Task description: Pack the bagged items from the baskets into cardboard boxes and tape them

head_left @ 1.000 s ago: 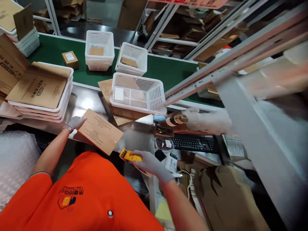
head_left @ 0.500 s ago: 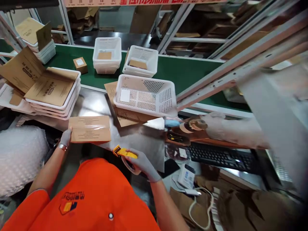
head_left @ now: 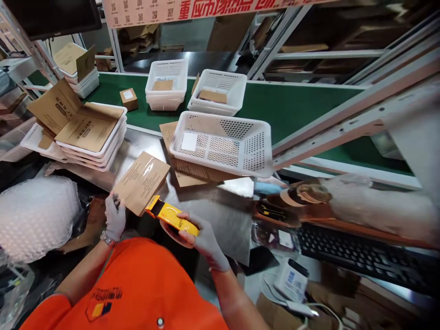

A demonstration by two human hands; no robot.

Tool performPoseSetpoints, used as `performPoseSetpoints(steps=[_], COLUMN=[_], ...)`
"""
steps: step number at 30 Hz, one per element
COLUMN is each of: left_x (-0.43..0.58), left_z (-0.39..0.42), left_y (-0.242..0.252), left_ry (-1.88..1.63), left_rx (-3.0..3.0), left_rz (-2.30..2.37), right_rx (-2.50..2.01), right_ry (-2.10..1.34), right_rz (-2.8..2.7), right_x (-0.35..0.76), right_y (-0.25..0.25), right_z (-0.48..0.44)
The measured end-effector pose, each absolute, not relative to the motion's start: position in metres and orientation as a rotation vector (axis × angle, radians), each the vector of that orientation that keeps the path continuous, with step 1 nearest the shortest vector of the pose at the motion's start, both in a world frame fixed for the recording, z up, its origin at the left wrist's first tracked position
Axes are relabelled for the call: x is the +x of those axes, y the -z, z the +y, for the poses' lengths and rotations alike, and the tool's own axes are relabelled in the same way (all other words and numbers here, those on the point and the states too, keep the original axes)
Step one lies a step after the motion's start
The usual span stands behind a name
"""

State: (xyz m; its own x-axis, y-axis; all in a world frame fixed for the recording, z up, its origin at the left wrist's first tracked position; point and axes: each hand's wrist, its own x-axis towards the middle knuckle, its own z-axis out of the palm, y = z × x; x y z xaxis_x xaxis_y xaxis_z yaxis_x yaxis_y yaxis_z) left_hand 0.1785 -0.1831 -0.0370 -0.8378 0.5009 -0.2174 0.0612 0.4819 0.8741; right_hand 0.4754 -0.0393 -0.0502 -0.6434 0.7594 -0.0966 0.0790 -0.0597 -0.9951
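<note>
My gloved left hand (head_left: pixel 114 217) grips the near corner of a small flat cardboard box (head_left: pixel 142 182), tilted on the steel worktop (head_left: pixel 220 215). My gloved right hand (head_left: pixel 198 234) is wrapped round a yellow tape dispenser (head_left: pixel 171 216) whose black front end touches the box's near edge. Just beyond the box stands an empty white perforated basket (head_left: pixel 223 143) on flattened cardboard.
Stacked white trays with flat cartons (head_left: pixel 87 133) sit at the left. A bubble-wrap roll (head_left: pixel 36 215) lies near left. The green conveyor (head_left: pixel 292 107) carries two baskets (head_left: pixel 167 85) and a small box (head_left: pixel 128 98). A keyboard (head_left: pixel 364 254) and a scanner (head_left: pixel 292 279) lie right.
The box has turned from lying square to tilted, with my left hand now at its near corner. My right hand has brought the tape dispenser up against the box's edge.
</note>
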Motion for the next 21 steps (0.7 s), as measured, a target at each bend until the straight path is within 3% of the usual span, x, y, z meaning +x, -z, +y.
performPoseSetpoints(steps=[4, 7, 15, 21], left_x=[0.182, 0.181, 0.142, 0.041], left_z=[-0.159, -0.139, -0.108, -0.052], left_y=[0.026, 0.028, 0.035, 0.011], left_ry=[-1.150, -1.082, -1.021, -1.184], left_rx=[0.399, 0.337, 0.681, 0.733], left_rz=[1.536, 1.259, 1.575, 2.030], right_rx=[-0.862, -0.822, -0.797, -0.983], right_ry=[-1.794, -1.662, -1.491, -1.385], right_rz=[-1.671, -1.768, -1.864, -1.941], right_x=[0.463, 0.452, 0.425, 0.454], right_y=[0.045, 0.048, 0.057, 0.053], right_z=[-0.054, -0.057, -0.056, -0.013])
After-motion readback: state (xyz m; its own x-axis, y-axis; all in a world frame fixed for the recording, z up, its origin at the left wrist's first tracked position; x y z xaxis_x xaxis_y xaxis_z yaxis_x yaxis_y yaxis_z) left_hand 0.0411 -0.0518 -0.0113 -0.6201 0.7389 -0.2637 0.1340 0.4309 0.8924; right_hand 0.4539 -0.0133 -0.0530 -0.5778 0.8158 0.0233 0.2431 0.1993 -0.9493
